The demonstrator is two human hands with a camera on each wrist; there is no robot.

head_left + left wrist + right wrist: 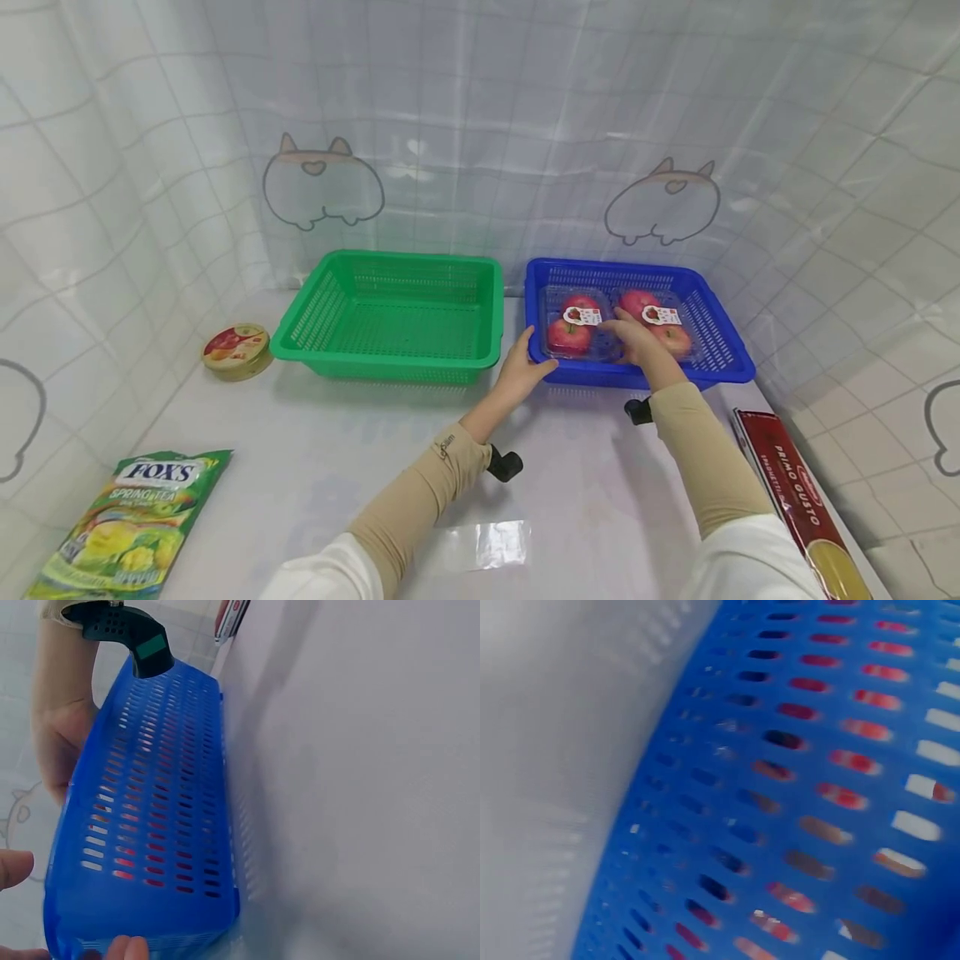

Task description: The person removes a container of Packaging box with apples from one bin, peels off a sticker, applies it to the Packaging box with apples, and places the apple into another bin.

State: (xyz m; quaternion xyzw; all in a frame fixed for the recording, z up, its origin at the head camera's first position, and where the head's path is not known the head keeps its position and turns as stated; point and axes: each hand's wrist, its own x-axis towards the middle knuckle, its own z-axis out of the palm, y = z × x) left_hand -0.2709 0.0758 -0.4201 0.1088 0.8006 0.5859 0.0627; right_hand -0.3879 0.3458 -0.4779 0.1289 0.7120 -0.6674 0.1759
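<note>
A blue basket [705, 333] holds two clear plastic packs of red apples side by side, a left pack [568, 335] and a right pack [670, 317], each with a white label. At the basket's front left corner is my left hand [517, 371], its fingertips against the outside of the end wall and its thumb [13, 868] spread apart beside the rim. My right hand [641, 343] reaches over the front rim between the packs, fingers at the left pack's right edge. Through the basket's slots the right wrist view shows bits of red fruit; the lower fingers are hidden.
Left of the blue basket stands a green basket [390, 367]. A round tin [237, 352] lies beyond it, and a green Fox's candy bag [135, 525] is at the front left. A red spaghetti box [802, 500] lies along the right edge. Clear tape [501, 545] is near the front.
</note>
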